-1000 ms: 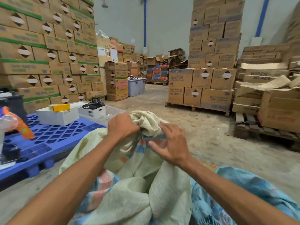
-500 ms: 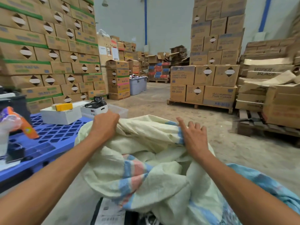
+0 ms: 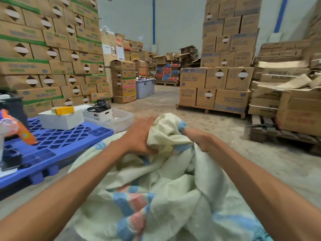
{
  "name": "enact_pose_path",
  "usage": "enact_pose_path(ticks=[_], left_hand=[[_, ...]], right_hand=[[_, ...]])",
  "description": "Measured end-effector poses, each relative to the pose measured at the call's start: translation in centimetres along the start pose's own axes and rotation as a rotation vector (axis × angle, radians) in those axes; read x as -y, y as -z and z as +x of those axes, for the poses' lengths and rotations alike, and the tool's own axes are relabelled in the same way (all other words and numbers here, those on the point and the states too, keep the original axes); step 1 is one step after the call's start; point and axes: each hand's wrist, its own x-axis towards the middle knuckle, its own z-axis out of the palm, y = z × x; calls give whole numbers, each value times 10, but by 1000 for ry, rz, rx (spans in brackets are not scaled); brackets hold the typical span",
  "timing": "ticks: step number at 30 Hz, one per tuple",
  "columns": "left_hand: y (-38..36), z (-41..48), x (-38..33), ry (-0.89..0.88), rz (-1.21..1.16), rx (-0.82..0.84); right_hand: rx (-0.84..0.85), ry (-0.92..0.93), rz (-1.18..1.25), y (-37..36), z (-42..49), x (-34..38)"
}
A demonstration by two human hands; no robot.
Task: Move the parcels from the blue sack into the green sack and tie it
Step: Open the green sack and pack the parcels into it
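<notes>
A pale green woven sack (image 3: 166, 193) with blue and pink stripes lies in front of me on the floor, its top bunched into a neck. My left hand (image 3: 139, 136) presses against the left side of the gathered top, thumb under the fabric. My right hand (image 3: 199, 140) grips the neck from the right, fingers buried in the cloth. A corner of the blue sack (image 3: 260, 232) shows at the bottom right, mostly hidden under my right arm. No parcels are visible.
A blue plastic pallet (image 3: 57, 146) at left carries a white box (image 3: 62, 119) and an orange tape dispenser (image 3: 20, 129). A clear tub (image 3: 121, 119) sits beside it. Stacked cartons on wooden pallets (image 3: 213, 94) stand ahead and right; bare concrete floor (image 3: 225, 129) lies beyond the sack.
Half a second ago both hands held the sack mouth spread apart. They have now come together, gathering the top into a bunched neck.
</notes>
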Motion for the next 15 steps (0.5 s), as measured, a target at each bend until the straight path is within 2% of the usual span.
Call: enact_pose_path(ticks=[3, 5, 7, 9, 10, 11, 13, 15], left_hand=[[8, 11, -19, 317, -35, -161], [18, 15, -23, 494, 25, -275], [26, 18, -23, 594, 17, -386], [33, 21, -19, 674, -57, -482], [37, 23, -14, 725, -113, -503], [40, 25, -8, 767, -177, -505], [48, 29, 4, 804, -353, -478], [57, 31, 8, 767, -624, -435]], right_hand=[[85, 109, 77, -3, 6, 5], [-28, 243, -50, -8, 11, 7], [-331, 385, -295, -16, 10, 7], [-708, 574, -533, -27, 4, 4], [-854, 654, -592, -33, -2, 2], [-930, 695, -608, -36, -5, -2], [-911, 628, -625, -40, -7, -9], [-802, 423, -656, -43, 0, -19]])
